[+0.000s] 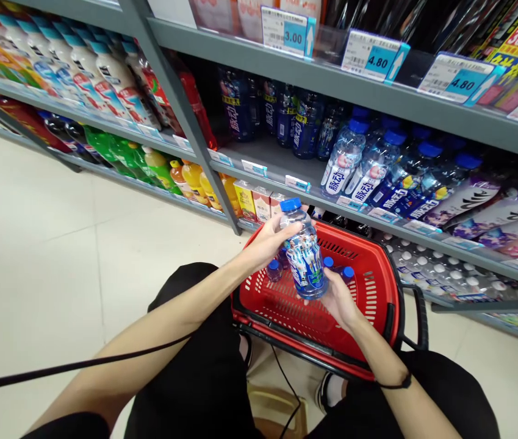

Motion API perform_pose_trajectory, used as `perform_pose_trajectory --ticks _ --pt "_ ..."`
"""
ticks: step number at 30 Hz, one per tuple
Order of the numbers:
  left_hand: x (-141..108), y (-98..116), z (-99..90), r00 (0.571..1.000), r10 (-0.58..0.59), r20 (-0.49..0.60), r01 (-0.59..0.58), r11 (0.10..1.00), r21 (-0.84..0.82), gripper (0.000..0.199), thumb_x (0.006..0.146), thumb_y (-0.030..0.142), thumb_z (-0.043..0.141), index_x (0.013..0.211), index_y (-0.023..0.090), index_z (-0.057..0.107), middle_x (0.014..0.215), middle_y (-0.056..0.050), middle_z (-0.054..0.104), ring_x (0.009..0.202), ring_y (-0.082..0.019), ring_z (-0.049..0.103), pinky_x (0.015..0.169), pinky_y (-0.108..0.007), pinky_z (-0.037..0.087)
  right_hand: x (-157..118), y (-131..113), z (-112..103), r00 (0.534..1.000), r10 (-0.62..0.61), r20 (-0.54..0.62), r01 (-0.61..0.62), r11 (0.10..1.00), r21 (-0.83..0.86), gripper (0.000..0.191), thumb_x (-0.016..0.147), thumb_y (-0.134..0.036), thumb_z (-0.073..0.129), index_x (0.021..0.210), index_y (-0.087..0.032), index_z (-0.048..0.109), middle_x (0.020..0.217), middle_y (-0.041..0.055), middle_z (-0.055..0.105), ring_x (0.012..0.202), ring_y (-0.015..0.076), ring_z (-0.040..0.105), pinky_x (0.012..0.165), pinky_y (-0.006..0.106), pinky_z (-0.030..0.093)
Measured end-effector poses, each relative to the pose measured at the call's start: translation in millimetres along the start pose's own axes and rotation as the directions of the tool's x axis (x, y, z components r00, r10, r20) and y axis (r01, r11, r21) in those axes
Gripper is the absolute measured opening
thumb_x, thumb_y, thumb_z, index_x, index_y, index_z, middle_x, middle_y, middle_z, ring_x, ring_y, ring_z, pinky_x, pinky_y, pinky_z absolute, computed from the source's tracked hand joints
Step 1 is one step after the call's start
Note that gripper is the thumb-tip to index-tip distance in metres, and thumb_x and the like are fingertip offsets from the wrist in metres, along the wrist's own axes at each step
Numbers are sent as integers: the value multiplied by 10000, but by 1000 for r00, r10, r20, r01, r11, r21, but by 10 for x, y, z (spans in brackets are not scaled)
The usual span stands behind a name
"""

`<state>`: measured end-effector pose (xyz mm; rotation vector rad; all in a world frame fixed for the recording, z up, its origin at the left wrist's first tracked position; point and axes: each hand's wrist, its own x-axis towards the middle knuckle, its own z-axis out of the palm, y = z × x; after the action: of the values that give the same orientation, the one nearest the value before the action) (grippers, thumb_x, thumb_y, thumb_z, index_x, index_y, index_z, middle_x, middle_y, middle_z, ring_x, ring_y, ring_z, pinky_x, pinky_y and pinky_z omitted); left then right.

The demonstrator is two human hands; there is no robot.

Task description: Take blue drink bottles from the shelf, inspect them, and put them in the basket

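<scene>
A clear drink bottle (305, 259) with a blue cap and a blue-and-white printed label is held tilted over a red shopping basket (265, 299). My left hand (273, 241) grips it near the neck, thumb across the front. Lower down, my right hand (335, 296) is closed round the base from the right side. Several blue-capped bottles (274, 269) are inside the basket, partly hidden behind the held bottle and my hands.
Ahead is a grey shelf (277, 161) with rows of blue-capped bottles (343, 155) and price tags (375, 56). The basket's black handle (418, 320) sticks out at right. A black cable (80, 366) crosses my left forearm. A small stool (281, 411) is below.
</scene>
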<state>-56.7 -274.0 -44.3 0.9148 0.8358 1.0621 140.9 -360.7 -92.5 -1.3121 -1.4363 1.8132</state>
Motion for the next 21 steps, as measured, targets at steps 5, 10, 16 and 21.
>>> perform_pose_trajectory --ticks 5,10,16,21 --pt "35 -368 16 999 -10 45 -10 904 428 624 833 497 804 1316 169 584 1213 -108 728 1107 -270 709 988 -431 566 174 81 -186 989 114 -91 -145 834 -532 579 1121 -419 138 1365 -130 576 1312 178 706 1244 265 660 1088 411 478" --pt "115 -784 -47 971 -195 142 -28 494 869 683 708 471 871 1252 165 595 1114 -97 746 1029 -290 728 916 -400 576 139 169 -288 941 337 -41 -241 577 -780 363 1062 -316 520 1294 -66 646 1362 253 665 1290 344 640 1136 536 441" --pt "165 -1342 -197 886 -430 171 -91 200 976 725 586 338 915 1238 168 645 1040 -79 760 978 -328 738 879 -386 562 150 156 -261 857 514 -30 -289 432 -854 320 1030 -392 646 1209 -133 703 1297 125 715 1210 267 686 1073 519 537" --pt "355 -1695 -395 778 -607 159 -182 23 983 618 678 370 909 1211 160 677 1167 -81 744 1045 -245 714 964 -353 548 133 34 -393 902 431 -7 -244 498 -832 304 1042 -369 632 1226 -135 693 1281 120 712 1172 255 697 1035 495 567"
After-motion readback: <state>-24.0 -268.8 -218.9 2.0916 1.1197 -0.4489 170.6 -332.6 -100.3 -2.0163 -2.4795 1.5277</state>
